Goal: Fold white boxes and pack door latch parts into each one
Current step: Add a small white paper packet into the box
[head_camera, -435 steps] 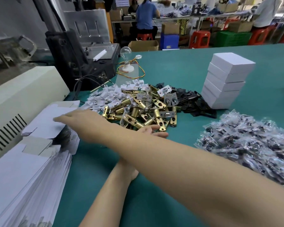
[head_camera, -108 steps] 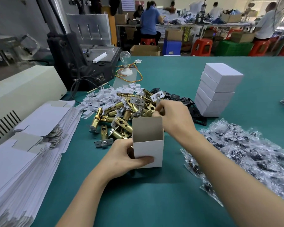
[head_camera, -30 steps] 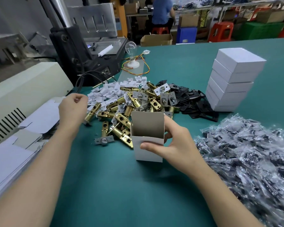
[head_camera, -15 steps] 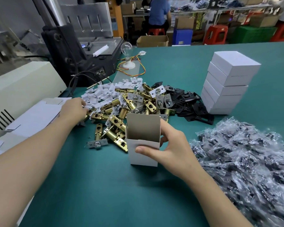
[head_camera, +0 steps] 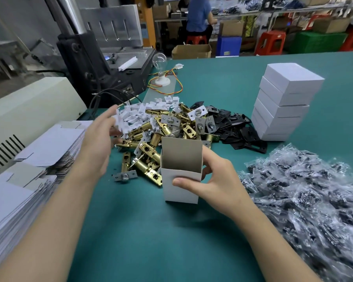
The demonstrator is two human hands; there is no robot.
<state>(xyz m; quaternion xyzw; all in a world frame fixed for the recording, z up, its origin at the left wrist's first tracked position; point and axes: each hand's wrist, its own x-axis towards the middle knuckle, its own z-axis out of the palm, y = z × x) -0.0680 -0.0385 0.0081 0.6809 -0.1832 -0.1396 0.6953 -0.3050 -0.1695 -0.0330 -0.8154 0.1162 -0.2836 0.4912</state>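
Holding the open white box (head_camera: 180, 180) upright mid-bench (head_camera: 222, 88), the right hand (head_camera: 218, 184) grips it. Best keep its mouth steady for the white plastic clip (head_camera: 117, 119) the blurred left hand (head_camera: 98, 143) seems to pinch. One open box, about five closed boxes (head_camera: 283, 102) stacked far right; the brass latches (head_camera: 151, 151) are too heaped to count.

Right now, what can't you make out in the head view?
Head view:
- Open box contents: its near wall hides the inside; right hand covers its right side.
- Left hand grip: fingertips motion-blurred, so unclear if it holds one of the white clips.
- Bagged parts: glare on plastic hides contents; pile cut by right edge.
- Flat blanks: stack cut by left edge.
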